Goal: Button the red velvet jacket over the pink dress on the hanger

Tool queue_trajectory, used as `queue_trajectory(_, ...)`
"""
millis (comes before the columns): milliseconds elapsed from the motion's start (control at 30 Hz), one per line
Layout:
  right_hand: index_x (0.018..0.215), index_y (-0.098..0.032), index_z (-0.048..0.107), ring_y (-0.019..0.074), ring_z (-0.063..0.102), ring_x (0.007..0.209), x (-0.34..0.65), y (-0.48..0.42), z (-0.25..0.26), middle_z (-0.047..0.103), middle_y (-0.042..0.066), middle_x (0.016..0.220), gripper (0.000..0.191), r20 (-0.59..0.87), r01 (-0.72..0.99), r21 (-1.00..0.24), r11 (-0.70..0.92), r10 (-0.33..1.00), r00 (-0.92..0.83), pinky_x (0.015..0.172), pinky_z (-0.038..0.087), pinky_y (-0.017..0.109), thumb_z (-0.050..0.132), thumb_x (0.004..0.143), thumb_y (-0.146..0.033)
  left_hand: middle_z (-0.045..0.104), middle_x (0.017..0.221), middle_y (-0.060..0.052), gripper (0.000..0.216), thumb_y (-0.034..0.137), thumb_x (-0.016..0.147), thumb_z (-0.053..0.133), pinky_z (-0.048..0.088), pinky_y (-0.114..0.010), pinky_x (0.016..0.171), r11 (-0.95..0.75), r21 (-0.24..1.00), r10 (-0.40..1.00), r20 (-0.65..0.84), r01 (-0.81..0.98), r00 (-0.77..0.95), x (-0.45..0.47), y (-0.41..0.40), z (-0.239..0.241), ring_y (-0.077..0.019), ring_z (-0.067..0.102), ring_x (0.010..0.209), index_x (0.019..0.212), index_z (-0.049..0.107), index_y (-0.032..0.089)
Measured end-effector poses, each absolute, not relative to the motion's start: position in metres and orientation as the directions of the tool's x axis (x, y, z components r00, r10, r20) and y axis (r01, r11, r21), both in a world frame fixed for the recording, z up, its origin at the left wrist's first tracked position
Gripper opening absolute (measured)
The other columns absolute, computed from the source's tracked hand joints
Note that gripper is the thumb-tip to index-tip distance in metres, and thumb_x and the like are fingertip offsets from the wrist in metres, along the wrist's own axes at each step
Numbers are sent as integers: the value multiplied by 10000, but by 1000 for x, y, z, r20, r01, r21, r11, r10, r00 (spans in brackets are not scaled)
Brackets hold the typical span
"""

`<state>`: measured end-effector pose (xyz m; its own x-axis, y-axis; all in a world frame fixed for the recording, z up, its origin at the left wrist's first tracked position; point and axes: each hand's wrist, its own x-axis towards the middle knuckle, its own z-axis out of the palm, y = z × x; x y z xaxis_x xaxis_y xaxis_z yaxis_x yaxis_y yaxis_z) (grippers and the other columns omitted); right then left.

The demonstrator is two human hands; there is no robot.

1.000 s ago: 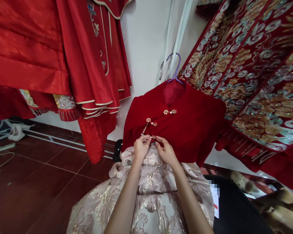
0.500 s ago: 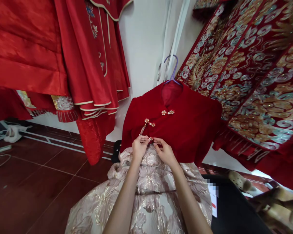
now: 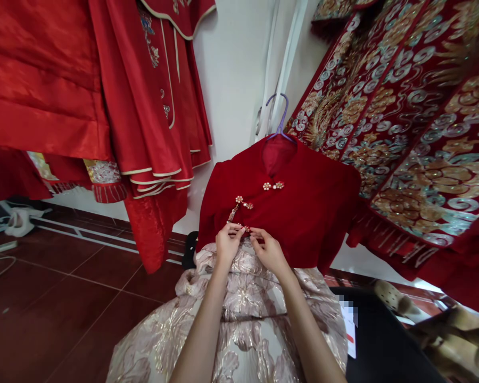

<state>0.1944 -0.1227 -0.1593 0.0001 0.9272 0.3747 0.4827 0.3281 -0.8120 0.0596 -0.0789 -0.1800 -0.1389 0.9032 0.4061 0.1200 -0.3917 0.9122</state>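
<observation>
Red top (image 3: 303, 197): on a purple hanger (image 3: 280, 127), just above pale floral fabric (image 3: 245, 282).
Bottom flower clasp (image 3: 247, 230): low on the red top's front, its left end partly hidden.
Left hand (image 3: 229, 243): thumb and fingertips pinching the clasp's left side.
Right hand (image 3: 268, 249): fingers bent, tips by the clasp's other side; cannot tell whether they pinch.
Embroidered garment (image 3: 415, 122): right of the red top.

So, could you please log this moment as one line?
left hand: at flower fastener | right hand: at same fastener | red jacket: on purple hanger
</observation>
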Motion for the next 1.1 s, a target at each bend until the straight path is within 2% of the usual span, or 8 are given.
queue_trajectory(367,1212,-148,556,208,620,1005,189,-127,-159,627,134,1110,400,396,584,-735,345,917,-44,819,549,339,479,855,-310,691,824,-58,139,283,765,659,520,-258,697,-408,902,890,428,144,-159,62,-80,-180,-146,659,763,824,626,162)
queue_trajectory(800,1231,-131,541,224,620,1002,187,-126,-158,629,143,1101,413,399,605,-718,343,916,-46,828,538,348,467,866,-308,694,829,-61,190,329,763,661,523,-266,709,-371,919,910,388,131,-148,60,-76,-183,-153,664,764,829,628,154)
queue_trajectory(1100,1196,-123,550,227,616,991,187,-126,-157,629,145,1087,382,402,608,-717,341,915,-38,819,536,355,479,862,-294,696,796,-58,149,277,732,671,513,-258,712,-360,925,915,376,125,-147,61,-75,-180,-144,655,736,807,639,151)
